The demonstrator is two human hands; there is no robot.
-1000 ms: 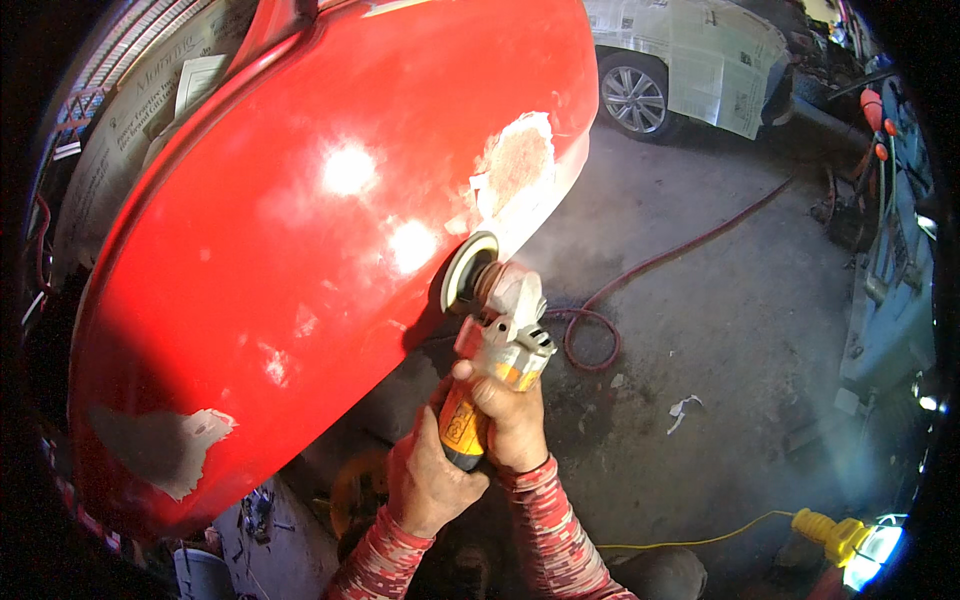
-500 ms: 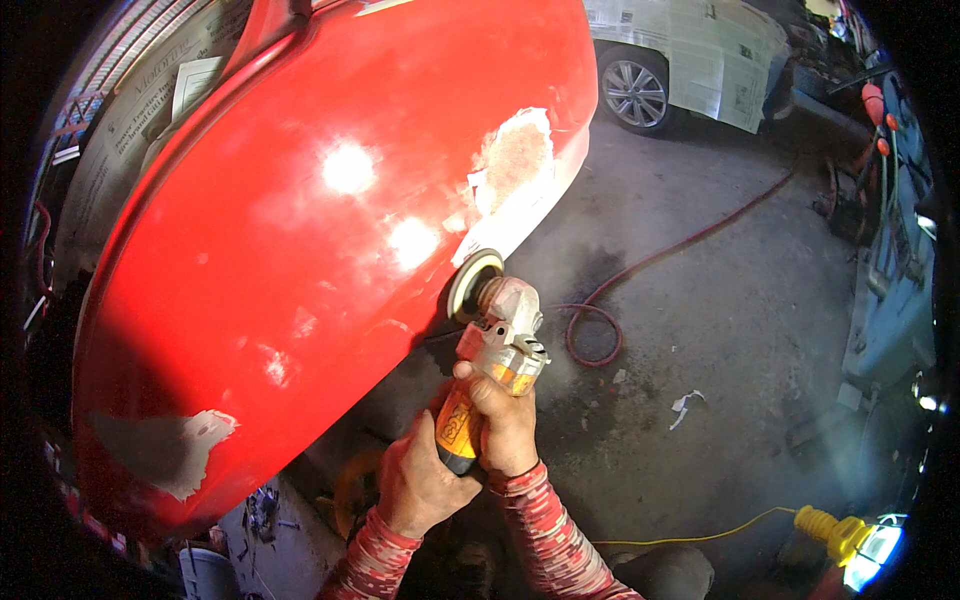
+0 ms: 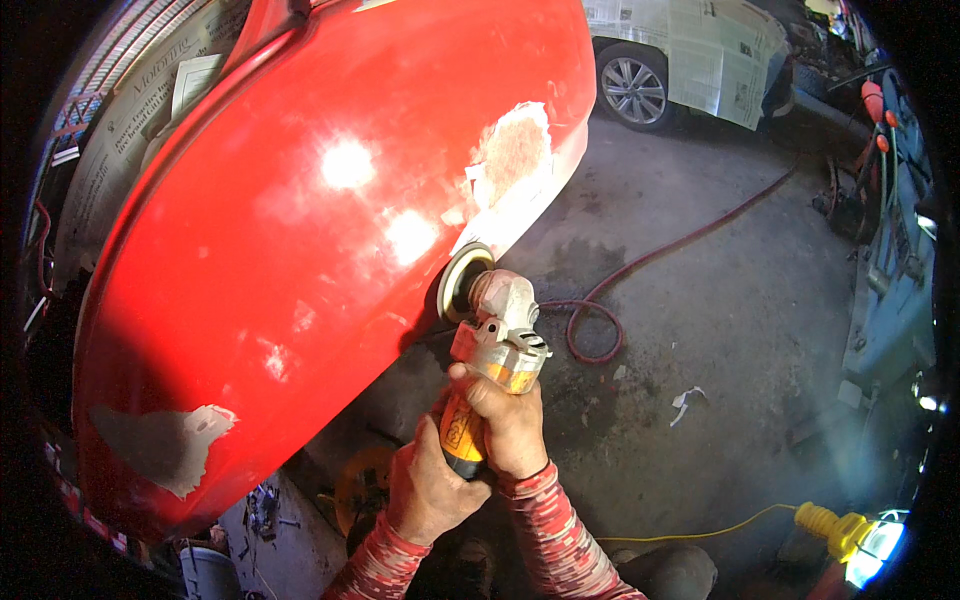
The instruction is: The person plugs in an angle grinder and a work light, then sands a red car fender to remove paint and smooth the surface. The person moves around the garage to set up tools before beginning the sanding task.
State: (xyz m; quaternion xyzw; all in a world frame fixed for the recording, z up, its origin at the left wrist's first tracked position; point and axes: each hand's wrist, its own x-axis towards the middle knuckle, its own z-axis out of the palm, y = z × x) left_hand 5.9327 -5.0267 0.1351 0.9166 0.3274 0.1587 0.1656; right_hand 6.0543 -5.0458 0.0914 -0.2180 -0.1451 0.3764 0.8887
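Note:
My left hand (image 3: pixel 431 489) wraps round the rear of a yellow and black angle grinder (image 3: pixel 504 352). Farther up its body, my right hand (image 3: pixel 512 424) is closed on the same tool, thumb along the near side. The grinder's round disc (image 3: pixel 464 284) stands tilted against the lower edge of a red car body panel (image 3: pixel 280 220); whether it spins I cannot tell. Just beyond the disc is a bare whitish and tan patch (image 3: pixel 518 155) with ragged edges. A second patch (image 3: pixel 175 448), grey, lies at the panel's near left.
A reddish hose (image 3: pixel 690 240) loops across the concrete floor. Behind stands a paper-covered car with a wheel (image 3: pixel 634 88). A lit yellow work lamp (image 3: pixel 845 532) with a yellow cord lies at the near right. Paper (image 3: pixel 150 95) covers the far left. A bucket (image 3: pixel 208 572) stands below the panel.
The grinder's head and disc have shifted slightly left along the panel's edge. Both hands keep their hold, having moved slightly to the right.

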